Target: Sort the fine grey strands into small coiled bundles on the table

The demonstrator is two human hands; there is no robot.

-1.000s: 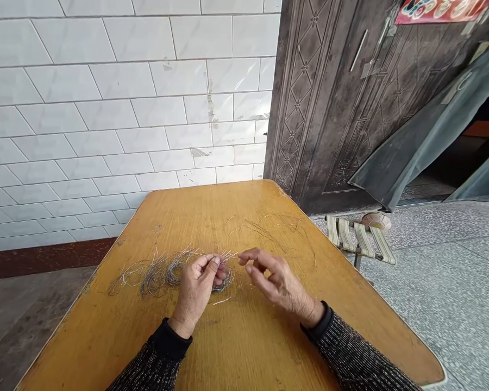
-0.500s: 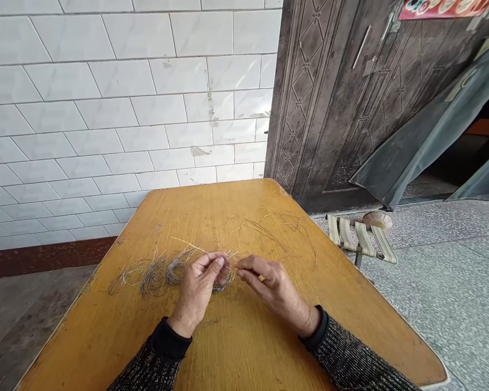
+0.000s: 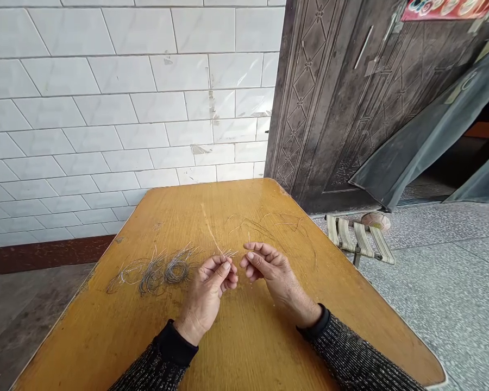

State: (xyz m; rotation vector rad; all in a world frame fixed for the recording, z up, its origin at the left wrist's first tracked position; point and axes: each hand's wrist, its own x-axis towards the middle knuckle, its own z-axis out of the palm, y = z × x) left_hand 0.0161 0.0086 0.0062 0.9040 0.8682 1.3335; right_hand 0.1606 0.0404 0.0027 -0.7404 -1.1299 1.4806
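Just right of the wire coil (image 3: 176, 270) on the tabletop (image 3: 244, 342), the left hand (image 3: 201, 296) pinches a thin strand (image 3: 211, 232). Farther right of the coil, the right hand (image 3: 277, 279) grips a short wire (image 3: 249, 237) — thumb against finger.

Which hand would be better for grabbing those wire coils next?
Probably the left hand: it is right beside the coils, while the right hand is farther away across the table. But the left fingers pinch a wire, so they may need freeing first.
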